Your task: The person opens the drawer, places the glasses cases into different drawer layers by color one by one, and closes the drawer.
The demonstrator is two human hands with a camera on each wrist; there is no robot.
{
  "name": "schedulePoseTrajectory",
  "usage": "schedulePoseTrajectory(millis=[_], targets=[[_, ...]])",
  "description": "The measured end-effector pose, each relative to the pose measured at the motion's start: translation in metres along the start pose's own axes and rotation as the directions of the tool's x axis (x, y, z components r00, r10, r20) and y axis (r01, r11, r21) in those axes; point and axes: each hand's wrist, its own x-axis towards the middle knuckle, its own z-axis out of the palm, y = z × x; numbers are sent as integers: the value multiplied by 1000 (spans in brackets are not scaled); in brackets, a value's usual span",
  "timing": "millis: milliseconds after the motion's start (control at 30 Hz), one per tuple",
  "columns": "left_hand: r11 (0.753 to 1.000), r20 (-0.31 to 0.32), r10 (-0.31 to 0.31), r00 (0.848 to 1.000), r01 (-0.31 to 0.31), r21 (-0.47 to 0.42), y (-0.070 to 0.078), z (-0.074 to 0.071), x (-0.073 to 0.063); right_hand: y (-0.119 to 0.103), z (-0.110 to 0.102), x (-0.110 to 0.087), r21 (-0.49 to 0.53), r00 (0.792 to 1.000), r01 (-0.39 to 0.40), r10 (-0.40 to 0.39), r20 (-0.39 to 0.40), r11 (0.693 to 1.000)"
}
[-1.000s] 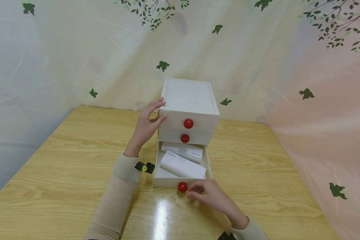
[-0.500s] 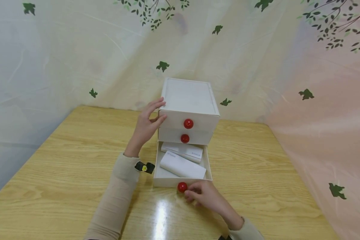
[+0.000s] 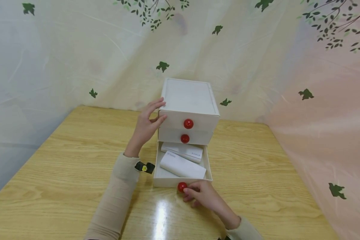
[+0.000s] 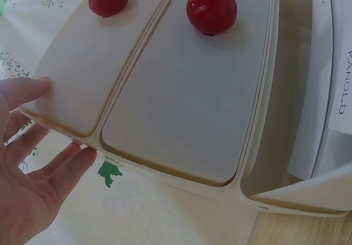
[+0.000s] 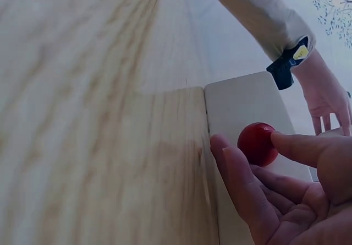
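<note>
A white drawer unit (image 3: 189, 96) with red round knobs stands on the table. Its bottom drawer (image 3: 168, 182) is pulled out and holds two white boxes, a front one (image 3: 183, 165) and a rear one (image 3: 184, 150). My left hand (image 3: 147, 123) rests at the unit's upper left front corner, thumb on the top drawer's front and fingers along the side (image 4: 38, 146). My right hand (image 3: 205, 195) is at the bottom drawer's red knob (image 3: 181, 187). In the right wrist view its thumb touches that knob (image 5: 257, 144), with fingers curled under it.
The two upper drawers, with a top knob (image 3: 188, 123) and a middle knob (image 3: 185, 138), are pushed in. The wooden table (image 3: 258, 173) extends on both sides. A leaf-printed cloth backdrop (image 3: 123, 66) hangs behind it.
My right hand has moved slightly left onto the bottom knob, and its thumb now overlaps the knob. The left hand, the drawer and the boxes have stayed put.
</note>
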Motion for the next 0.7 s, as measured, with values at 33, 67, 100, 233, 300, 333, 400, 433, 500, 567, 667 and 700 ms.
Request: schedulePoseTrajectory(millis=[33, 67, 100, 233, 300, 333, 400, 433, 500, 567, 667, 700], targets=[[1000, 0, 0, 1000, 0, 0, 0, 0, 0, 0, 0, 0, 7, 1000, 0, 0, -3, 1000], [1000, 0, -1, 1000, 1, 0, 0, 0, 0, 0, 1, 0, 12, 1000, 0, 0, -5, 1000], [1000, 0, -1, 1000, 1, 0, 1, -1, 0, 0, 1, 1, 18, 1000, -2, 2, -9, 1000], [1000, 2, -6, 1000, 6, 1, 2, -1, 0, 1, 2, 5, 27, 1000, -7, 7, -24, 1000], [1000, 3, -6, 1000, 6, 2, 2, -2, 0, 1, 3, 7, 36, 999, -16, 17, -34, 999], [1000, 2, -5, 1000, 5, 3, 2, -2, 0, 1, 4, 8, 41, 999, -17, 18, -37, 999], [1000, 1, -4, 1000, 4, 6, 2, -2, 0, 0, 4, 9, 56, 999, -19, 22, -47, 998], [1000, 0, -4, 1000, 4, 7, 1, -1, 0, 0, 4, 9, 61, 998, -18, 21, -53, 998], [1000, -1, -4, 1000, 4, 6, 1, -1, -1, -1, 5, 11, 74, 998, -21, 25, -63, 997], [1000, 0, -10, 1000, 10, 3, 1, -1, -1, -1, 5, 12, 86, 997, -25, 31, -74, 996], [1000, 5, -18, 1000, 18, -1, 2, -1, -1, -1, 6, 15, 106, 994, -40, 50, -94, 994], [1000, 7, -20, 1000, 20, -2, 2, -1, -1, -1, 6, 16, 114, 993, -45, 56, -101, 993]])
